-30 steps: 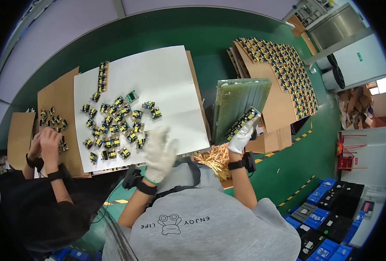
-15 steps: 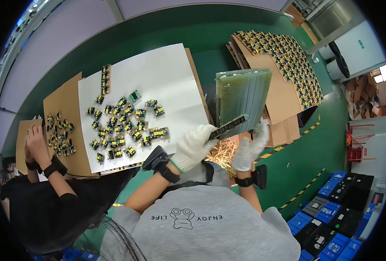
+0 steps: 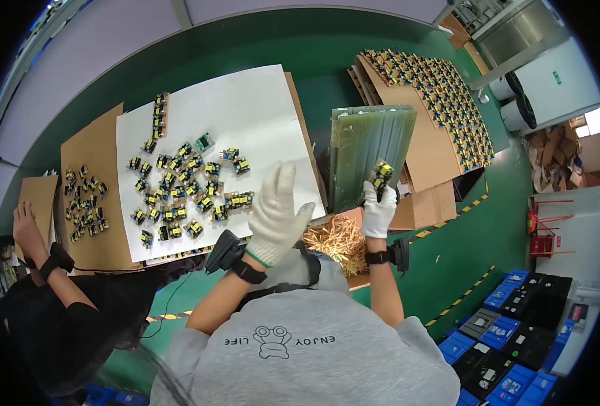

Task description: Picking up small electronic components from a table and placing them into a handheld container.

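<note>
My right hand (image 3: 380,211), in a white glove, is closed round a strip of small circuit boards (image 3: 382,174) with yellow-topped parts. It holds the strip upright against the front of a greenish, ribbed upright block (image 3: 354,159). My left hand (image 3: 278,215), also gloved, is open and holds nothing. Its fingers stretch up over the right edge of a white sheet (image 3: 232,101). Many loose circuit boards (image 3: 190,183) with yellow-topped parts lie on that sheet, left of my left hand. A short row of joined boards (image 3: 160,115) lies at the sheet's far left.
Below the block is a heap of copper-coloured strips (image 3: 337,245). Rows of boards (image 3: 459,111) cover a cardboard stack at far right. A co-worker's hand (image 3: 29,229) is left, beside cardboard (image 3: 97,149) carrying more boards. Blue and black crates (image 3: 510,331) stand lower right.
The board strip, earlier held in my left hand, is now in my right hand, turned upright by the block. My left hand has opened and moved left. The co-worker's hands have moved lower left.
</note>
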`<state>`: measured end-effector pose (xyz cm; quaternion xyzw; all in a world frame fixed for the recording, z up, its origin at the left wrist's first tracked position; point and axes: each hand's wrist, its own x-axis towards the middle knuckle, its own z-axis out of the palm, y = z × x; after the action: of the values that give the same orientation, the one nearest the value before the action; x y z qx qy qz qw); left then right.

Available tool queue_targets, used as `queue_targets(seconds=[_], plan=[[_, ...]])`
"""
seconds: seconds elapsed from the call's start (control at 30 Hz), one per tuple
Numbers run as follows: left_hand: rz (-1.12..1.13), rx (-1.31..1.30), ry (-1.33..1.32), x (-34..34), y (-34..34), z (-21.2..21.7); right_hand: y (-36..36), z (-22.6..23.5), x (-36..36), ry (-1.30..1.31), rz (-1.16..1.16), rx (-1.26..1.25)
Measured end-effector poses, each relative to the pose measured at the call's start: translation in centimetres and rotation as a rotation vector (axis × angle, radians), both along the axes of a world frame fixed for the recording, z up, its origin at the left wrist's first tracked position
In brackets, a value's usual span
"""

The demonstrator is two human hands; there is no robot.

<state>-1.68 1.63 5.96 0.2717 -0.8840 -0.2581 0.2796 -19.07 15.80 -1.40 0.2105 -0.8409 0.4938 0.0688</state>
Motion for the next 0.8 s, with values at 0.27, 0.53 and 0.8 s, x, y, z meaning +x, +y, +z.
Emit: queue_targets(seconds=[0.27,0.53,0.8], plan=[[0.096,0.037,0.050,1.2,-0.1,-1.7,-2.0,-1.6,-0.1,0.279,-0.016,0.074],[0.114,0.094,0.042,1.0,-0.1,-2.6,-1.5,-3.4,-0.9,0.059,-0.077,0.034],[0.100,0.069,-0.044,0.6,1.1,-2.5,-2.0,-3.1,-1.6,0.164,-0.133,0.147]])
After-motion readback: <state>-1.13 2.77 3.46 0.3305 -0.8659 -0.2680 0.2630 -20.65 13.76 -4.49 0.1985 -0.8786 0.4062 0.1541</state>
